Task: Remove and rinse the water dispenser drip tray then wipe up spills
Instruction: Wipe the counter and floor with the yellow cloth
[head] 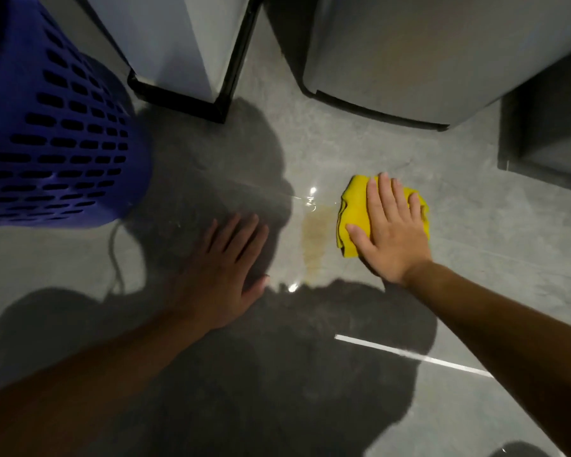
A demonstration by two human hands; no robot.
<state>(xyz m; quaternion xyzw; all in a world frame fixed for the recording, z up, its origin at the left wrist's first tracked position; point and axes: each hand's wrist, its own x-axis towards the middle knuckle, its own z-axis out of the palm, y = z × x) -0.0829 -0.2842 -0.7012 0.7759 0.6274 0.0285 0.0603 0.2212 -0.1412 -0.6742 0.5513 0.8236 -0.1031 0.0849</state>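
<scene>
One yellowish spill (pixel 317 239) lies on the glossy grey floor (pixel 475 225), about midway between the two hands, as a narrow streak running toward and away from the person. Small bright glints of wet sit at its far end and near its close end.

Just to the right of the streak, near it but not plainly touching it, a folded yellow cloth (pixel 353 209) lies flat on the floor. The right hand (pixel 389 232) presses down on the cloth with straight, slightly spread fingers and the palm over its right half; the cloth's left part and far corner show beyond the thumb and fingertips. Nothing is curled round it.

The left hand (pixel 225 268) rests palm-down on the bare floor to the left of the spill, fingers straight and together, holding nothing, in the person's own shadow. Both forearms are bare.

Toward the far side of the floor stand a white appliance (pixel 178 44) with a black base frame and, to its right, a silver appliance (pixel 426 54) with a rounded lower edge; a strip of floor runs between them. A blue perforated basket (pixel 53 133) stands at the far left, with a thin cord (pixel 114 255) trailing on the floor below it. A dark grey box (pixel 541 133) sits at the right edge.
</scene>
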